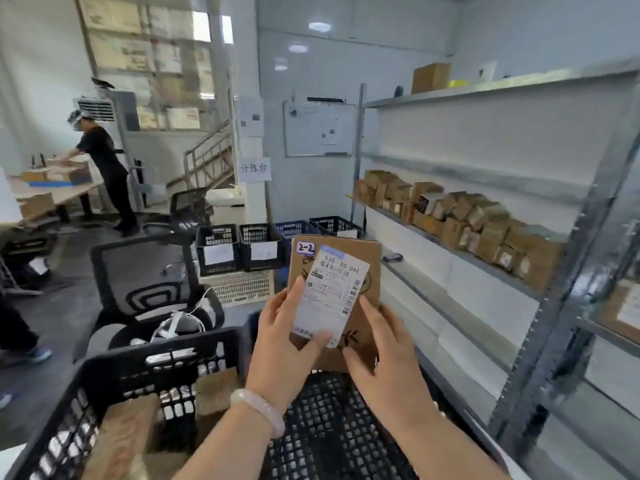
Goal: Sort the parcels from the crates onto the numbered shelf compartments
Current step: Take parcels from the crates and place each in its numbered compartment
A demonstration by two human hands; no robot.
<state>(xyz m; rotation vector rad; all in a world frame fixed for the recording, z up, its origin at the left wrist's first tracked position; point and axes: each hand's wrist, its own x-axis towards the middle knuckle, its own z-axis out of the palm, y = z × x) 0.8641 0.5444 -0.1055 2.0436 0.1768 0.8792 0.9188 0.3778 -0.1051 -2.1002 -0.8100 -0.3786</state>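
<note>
I hold a flat brown cardboard parcel (363,271) upright above a black crate (332,427). It carries a white shipping label and a small tag reading 2-2 at its top left. My left hand (284,344) grips its left side, thumb pressed on the label. On the parcel's lower right edge my right hand (384,355) holds it with curled fingers. A second black crate (138,362) at the lower left holds several brown parcels (124,441). The metal shelf (450,251) on the right bears a row of brown boxes (460,220).
Black and blue crates (239,247) stand on the floor ahead on a beige crate. A black mesh office chair (145,278) is left of me. Another person (104,168) works at a table far left. A small dark object (392,257) lies on the lower shelf board.
</note>
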